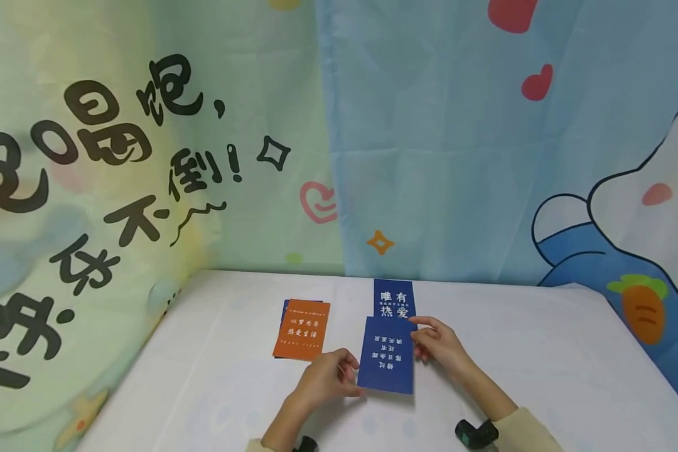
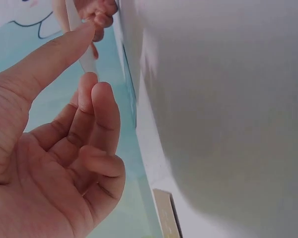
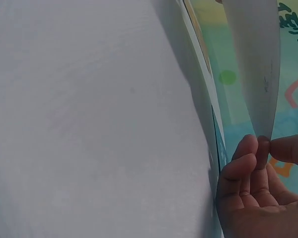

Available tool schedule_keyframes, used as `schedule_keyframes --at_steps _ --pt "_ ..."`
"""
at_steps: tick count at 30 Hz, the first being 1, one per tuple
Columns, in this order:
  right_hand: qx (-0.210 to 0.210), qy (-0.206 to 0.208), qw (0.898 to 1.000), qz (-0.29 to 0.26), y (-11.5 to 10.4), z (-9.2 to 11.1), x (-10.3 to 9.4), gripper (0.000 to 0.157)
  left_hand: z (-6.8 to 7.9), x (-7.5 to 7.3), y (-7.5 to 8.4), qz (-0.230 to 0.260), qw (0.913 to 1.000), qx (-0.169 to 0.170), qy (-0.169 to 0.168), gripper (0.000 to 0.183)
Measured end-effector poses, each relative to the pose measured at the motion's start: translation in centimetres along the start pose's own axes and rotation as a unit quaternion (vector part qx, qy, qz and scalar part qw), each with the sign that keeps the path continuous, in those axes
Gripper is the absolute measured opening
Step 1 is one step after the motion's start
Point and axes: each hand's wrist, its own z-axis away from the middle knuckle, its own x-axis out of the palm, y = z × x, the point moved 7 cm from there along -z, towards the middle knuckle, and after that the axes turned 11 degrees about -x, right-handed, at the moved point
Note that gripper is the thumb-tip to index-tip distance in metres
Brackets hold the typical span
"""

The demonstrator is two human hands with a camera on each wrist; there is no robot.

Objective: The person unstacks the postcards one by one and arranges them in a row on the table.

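Both hands hold a thin blue card with white lettering that appears upside down in the head view. My left hand pinches its lower left corner between thumb and fingers. At the upper right edge, my right hand pinches it too. In the right wrist view the card's pale back shows, slightly curved, above the fingertips. The held card overlaps a second blue card behind it, hiding that card's lower part.
An orange card lies to the left, over a dark blue one whose edges peek out. All this is on a white-covered table. A printed cloth backdrop rises behind the table's far edge.
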Motion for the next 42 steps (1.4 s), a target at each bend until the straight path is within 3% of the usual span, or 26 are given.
schedule_keyframes --at_steps 4,11,17,29,42 --pt "0.006 -0.002 1.0 0.017 0.1 0.0 -0.2 0.043 0.1 0.5 0.2 -0.013 0.9999 0.008 0.003 0.037" --pt "-0.002 -0.001 0.999 0.055 0.1 0.0 -0.7 0.041 0.0 1.2 0.0 -0.016 0.9997 -0.011 0.011 0.036" --pt "-0.005 -0.01 0.997 0.077 0.1 -0.1 -1.0 0.041 -0.2 1.9 0.4 -0.016 0.9997 -0.02 -0.003 0.036" --pt "0.023 -0.021 0.99 0.135 0.3 -0.2 -0.9 0.039 -0.1 2.3 0.6 -0.024 0.9991 -0.033 -0.005 0.036" --pt "0.021 -0.024 0.99 0.139 1.0 -0.1 -1.3 0.041 -0.1 2.9 0.1 -0.031 0.997 -0.065 -0.029 0.036"
